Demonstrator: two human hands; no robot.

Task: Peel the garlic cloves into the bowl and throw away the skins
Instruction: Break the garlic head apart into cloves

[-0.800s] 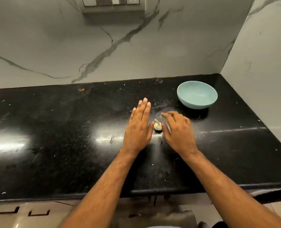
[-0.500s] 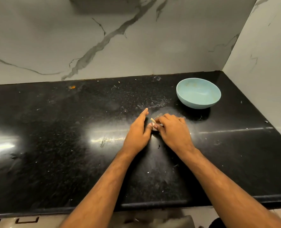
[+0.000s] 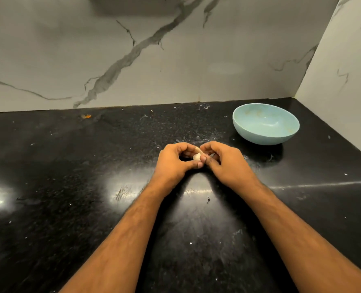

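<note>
Here, a small whitish garlic clove with a papery, pointed tip is being held between two bare hands above a polished black speckled stone countertop. The left hand is being kept curled round the clove, with the thumb tip pressed against its near side and the fingers bent over the top. The right hand is being kept curled too, its thumb and forefinger pinching the clove's pointed end; how much skin is being gripped cannot be told, since the clove is mostly hidden by the fingers.

A round pale turquoise bowl is being left standing on the countertop, to the right of the clove and farther back, near the corner where the white grey-veined marble wall panels are meeting. Nothing can be seen lying inside the bowl. Small pale flecks are being left scattered over the countertop nearer the viewer than the clove, and a tiny orange scrap is lying far left of the bowl by the wall's foot. No brand, label or writing can be read anywhere.
</note>
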